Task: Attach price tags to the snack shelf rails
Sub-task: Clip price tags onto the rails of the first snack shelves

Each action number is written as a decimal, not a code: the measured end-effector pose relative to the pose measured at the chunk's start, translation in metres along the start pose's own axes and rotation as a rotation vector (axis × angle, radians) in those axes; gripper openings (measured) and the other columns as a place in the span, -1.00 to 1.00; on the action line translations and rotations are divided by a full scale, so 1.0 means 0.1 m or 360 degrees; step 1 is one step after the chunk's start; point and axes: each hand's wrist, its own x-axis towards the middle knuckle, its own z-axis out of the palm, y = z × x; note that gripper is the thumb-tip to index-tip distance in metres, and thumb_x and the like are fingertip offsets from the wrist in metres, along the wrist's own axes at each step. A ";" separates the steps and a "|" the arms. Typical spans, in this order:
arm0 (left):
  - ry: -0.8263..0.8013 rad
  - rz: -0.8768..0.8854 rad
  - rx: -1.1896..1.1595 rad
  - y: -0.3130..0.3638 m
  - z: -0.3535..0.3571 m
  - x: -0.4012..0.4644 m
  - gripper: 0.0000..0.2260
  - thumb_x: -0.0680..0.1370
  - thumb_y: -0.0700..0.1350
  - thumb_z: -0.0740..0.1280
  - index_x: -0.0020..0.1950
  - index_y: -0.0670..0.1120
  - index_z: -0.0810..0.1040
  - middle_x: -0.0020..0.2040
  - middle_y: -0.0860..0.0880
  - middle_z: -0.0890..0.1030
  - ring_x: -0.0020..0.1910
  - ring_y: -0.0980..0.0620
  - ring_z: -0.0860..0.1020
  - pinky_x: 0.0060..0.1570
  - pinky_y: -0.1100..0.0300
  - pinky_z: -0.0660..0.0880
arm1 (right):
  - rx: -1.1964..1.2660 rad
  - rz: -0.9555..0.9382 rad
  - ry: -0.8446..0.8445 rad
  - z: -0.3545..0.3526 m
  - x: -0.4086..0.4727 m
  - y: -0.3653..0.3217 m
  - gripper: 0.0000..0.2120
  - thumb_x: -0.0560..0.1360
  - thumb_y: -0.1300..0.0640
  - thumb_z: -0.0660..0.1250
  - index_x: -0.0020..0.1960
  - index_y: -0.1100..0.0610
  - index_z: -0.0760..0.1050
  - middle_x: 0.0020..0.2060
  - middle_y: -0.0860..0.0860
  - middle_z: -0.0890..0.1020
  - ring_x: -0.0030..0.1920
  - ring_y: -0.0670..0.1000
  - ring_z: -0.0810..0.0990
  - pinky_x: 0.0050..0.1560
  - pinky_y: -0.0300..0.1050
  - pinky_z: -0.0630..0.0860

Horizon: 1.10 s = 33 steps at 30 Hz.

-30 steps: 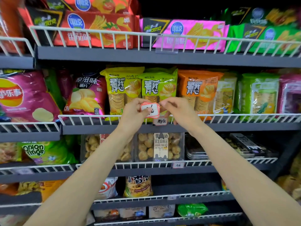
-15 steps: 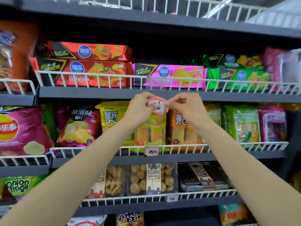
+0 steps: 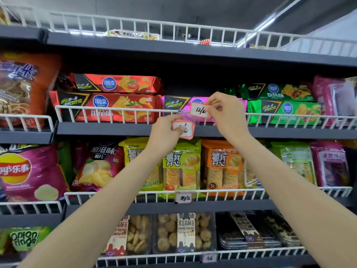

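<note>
Two hands at the chip shelf, one price tag up against the wire rail.

The right hand [image 3: 226, 111] pinches a red-edged price tag [image 3: 199, 110] marked "12" between thumb and curled fingers, held against the white wire rail [image 3: 116, 110] in front of the pink chip pack [image 3: 173, 105]. At its 7 o'clock and just beside it, the left hand [image 3: 164, 132] grips a small stack of tags [image 3: 183, 129], thumb pressed on the top one, fingers curled behind. Red chip packs [image 3: 116, 105] lie at the tag's 9 o'clock, green packs [image 3: 284, 109] at 3 o'clock. Below, at 6 o'clock, a tag reading "18" [image 3: 183, 198] hangs on the next rail [image 3: 231, 192] in front of the green and orange crisp bags [image 3: 181, 165]. Both forearms reach upward from the lower corners, wrists bent slightly inward.
</note>
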 end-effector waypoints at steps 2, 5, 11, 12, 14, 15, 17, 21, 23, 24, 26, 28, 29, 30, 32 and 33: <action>0.0058 -0.0013 -0.0011 0.02 0.01 0.00 -0.67 0.55 -0.17 0.28 0.33 -0.10 0.47 0.25 -0.34 0.44 0.22 -0.31 0.42 0.23 -0.07 0.38 | 0.0018 -0.0037 0.0020 0.01 0.03 0.00 -0.94 0.52 0.23 0.28 -0.10 0.14 0.53 -0.32 0.03 0.62 -0.30 -0.03 0.60 -0.27 -0.08 0.57; 0.0104 -0.0063 -0.0018 0.03 0.02 0.01 -0.66 0.55 -0.16 0.29 0.33 -0.09 0.46 0.22 -0.31 0.50 0.20 -0.27 0.46 0.18 -0.02 0.41 | 0.0043 -0.0083 0.0045 0.02 0.06 0.00 -0.92 0.51 0.25 0.28 -0.13 0.12 0.52 -0.30 0.03 0.61 -0.22 0.01 0.64 -0.21 -0.08 0.57; 0.0118 -0.0106 -0.0013 0.05 0.04 0.02 -0.61 0.56 -0.19 0.28 0.39 -0.16 0.38 0.31 -0.17 0.48 0.18 -0.09 0.49 0.05 0.23 0.37 | 0.0105 -0.0064 0.0037 0.02 0.08 -0.01 -0.92 0.51 0.25 0.28 -0.11 0.16 0.54 -0.33 0.02 0.61 -0.25 0.00 0.63 -0.15 0.04 0.60; 0.0085 -0.0095 -0.0037 0.07 0.04 0.00 -0.60 0.56 -0.20 0.27 0.40 -0.16 0.37 0.32 -0.21 0.46 0.24 -0.14 0.47 0.14 0.17 0.38 | 0.0102 -0.0066 0.0018 0.02 0.08 -0.02 -0.92 0.51 0.25 0.28 -0.11 0.16 0.54 -0.31 0.03 0.62 -0.24 0.00 0.63 -0.14 0.04 0.60; 0.0039 -0.0071 -0.0039 0.09 0.04 -0.03 -0.59 0.56 -0.20 0.27 0.41 -0.15 0.35 0.31 -0.27 0.43 0.27 -0.23 0.43 0.25 0.04 0.36 | 0.0080 -0.0082 -0.0015 0.02 0.07 -0.03 -0.92 0.51 0.25 0.28 -0.12 0.15 0.53 -0.29 0.04 0.62 -0.24 -0.01 0.63 -0.13 0.00 0.60; 0.0028 -0.0058 -0.0022 0.09 0.03 -0.04 -0.58 0.56 -0.20 0.27 0.42 -0.14 0.34 0.30 -0.28 0.42 0.24 -0.25 0.44 0.25 0.01 0.35 | 0.0074 -0.0085 -0.0023 0.03 0.07 -0.03 -0.92 0.51 0.25 0.28 -0.12 0.15 0.53 -0.29 0.04 0.62 -0.23 -0.02 0.63 -0.13 -0.02 0.59; 0.0012 -0.0029 0.0012 0.05 0.02 -0.06 -0.56 0.56 -0.19 0.28 0.44 -0.11 0.33 0.29 -0.28 0.42 0.08 -0.20 0.54 0.19 0.02 0.36 | 0.0076 -0.0084 -0.0021 0.04 0.07 -0.02 -0.93 0.52 0.25 0.28 -0.11 0.16 0.54 -0.28 0.03 0.63 -0.22 -0.03 0.62 -0.13 -0.09 0.59; -0.0017 -0.0003 0.0023 -0.04 -0.03 -0.06 -0.57 0.55 -0.17 0.30 0.42 -0.06 0.36 0.05 -0.23 0.61 0.01 -0.16 0.57 0.08 -0.02 0.45 | 0.0122 -0.0113 0.0026 0.05 0.08 -0.02 -0.92 0.52 0.26 0.28 -0.09 0.18 0.54 -0.25 0.01 0.62 -0.24 -0.08 0.60 -0.16 -0.24 0.52; -0.0046 -0.0006 0.0001 -0.11 -0.07 -0.04 -0.58 0.53 -0.18 0.31 0.39 -0.02 0.40 0.09 -0.24 0.60 0.08 -0.20 0.56 0.13 -0.05 0.46 | 0.0120 -0.0138 0.0081 0.03 0.10 -0.02 -0.93 0.51 0.24 0.29 -0.09 0.19 0.55 -0.26 -0.04 0.60 -0.24 -0.11 0.59 -0.19 -0.29 0.50; -0.0079 -0.0005 -0.0021 -0.16 -0.09 -0.03 -0.60 0.52 -0.19 0.32 0.35 0.01 0.41 0.07 -0.22 0.62 0.00 -0.16 0.60 0.05 -0.01 0.50 | 0.0106 -0.0148 0.0085 0.03 0.12 -0.02 -0.93 0.51 0.24 0.29 -0.09 0.18 0.55 -0.26 -0.06 0.60 -0.23 -0.12 0.59 -0.20 -0.31 0.50; -0.0188 0.0000 -0.0037 -0.22 -0.13 -0.01 -0.62 0.52 -0.21 0.33 0.28 0.07 0.40 -0.14 -0.21 0.62 -0.32 -0.07 0.52 -0.23 0.07 0.46 | 0.0084 -0.0159 0.0022 0.03 0.13 -0.02 -0.94 0.51 0.22 0.30 -0.11 0.14 0.54 -0.27 -0.06 0.60 -0.23 -0.11 0.60 -0.18 -0.31 0.51; -0.0295 -0.0007 -0.0035 -0.25 -0.17 0.01 -0.63 0.51 -0.23 0.33 0.22 0.12 0.36 -0.15 -0.30 0.62 -0.29 -0.15 0.49 -0.15 -0.06 0.49 | 0.0021 -0.0162 -0.0088 0.07 0.14 -0.02 -0.94 0.51 0.21 0.30 -0.13 0.11 0.52 -0.24 -0.02 0.61 -0.20 -0.07 0.60 -0.17 -0.28 0.51; -0.0331 -0.0009 -0.0028 -0.26 -0.18 0.03 -0.62 0.51 -0.23 0.33 0.21 0.14 0.34 -0.14 -0.30 0.63 -0.24 -0.21 0.53 -0.05 -0.10 0.50 | -0.0040 -0.0167 -0.0130 0.09 0.14 -0.01 -0.95 0.51 0.20 0.30 -0.12 0.12 0.53 -0.20 0.00 0.62 -0.18 -0.06 0.60 -0.18 -0.28 0.50; -0.0358 -0.0005 -0.0020 -0.27 -0.20 0.04 -0.61 0.51 -0.24 0.33 0.21 0.14 0.33 -0.15 -0.29 0.63 -0.20 -0.25 0.55 -0.01 -0.09 0.50 | -0.0104 -0.0175 -0.0153 0.12 0.14 0.00 -0.95 0.52 0.19 0.30 -0.10 0.13 0.53 -0.17 0.01 0.63 -0.15 -0.06 0.59 -0.19 -0.29 0.49; -0.0403 0.0018 -0.0004 -0.29 -0.24 0.07 -0.61 0.52 -0.24 0.33 0.24 0.12 0.34 -0.32 -0.21 0.59 -0.28 -0.25 0.49 -0.19 0.06 0.45 | -0.0217 -0.0180 -0.0174 0.16 0.14 0.02 -0.94 0.52 0.18 0.31 -0.08 0.15 0.55 -0.11 0.03 0.63 -0.12 -0.07 0.54 -0.20 -0.30 0.47; -0.0425 0.0028 0.0013 -0.30 -0.27 0.08 -0.60 0.52 -0.24 0.32 0.25 0.12 0.34 -0.41 -0.13 0.50 -0.37 -0.15 0.42 -0.27 0.14 0.38 | -0.0273 -0.0172 -0.0177 0.17 0.14 0.03 -0.92 0.52 0.17 0.31 -0.06 0.15 0.56 -0.09 0.04 0.62 -0.12 -0.07 0.51 -0.23 -0.32 0.44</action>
